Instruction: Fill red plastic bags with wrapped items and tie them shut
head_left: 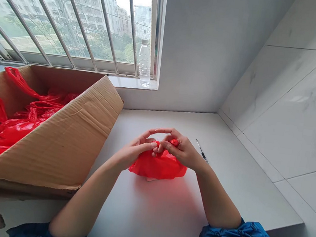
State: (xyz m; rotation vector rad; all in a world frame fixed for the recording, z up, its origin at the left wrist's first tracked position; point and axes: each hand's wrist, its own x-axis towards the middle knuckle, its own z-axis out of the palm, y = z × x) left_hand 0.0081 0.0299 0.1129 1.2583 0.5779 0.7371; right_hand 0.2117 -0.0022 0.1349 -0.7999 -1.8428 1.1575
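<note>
A red plastic bag (158, 167) lies gathered on the white countertop (147, 216) between my hands. My left hand (134, 152) pinches the bag's bunched top from the left. From the right, my right hand (181, 150) grips the same bunched part, and a small twisted red end (174, 142) pokes out above its fingers. The fingers of both hands nearly meet and hide most of the gathered neck. Just beyond my right hand lies a slim dark pen (201, 151), apart from my wrist.
An open cardboard box (57, 149) full of red plastic bags (10, 132) stands on the counter's left. A plastic water bottle (145, 63) stands on the sill of a barred window (72, 21). Tiled walls rise behind and right; the counter's front edge lies lower right.
</note>
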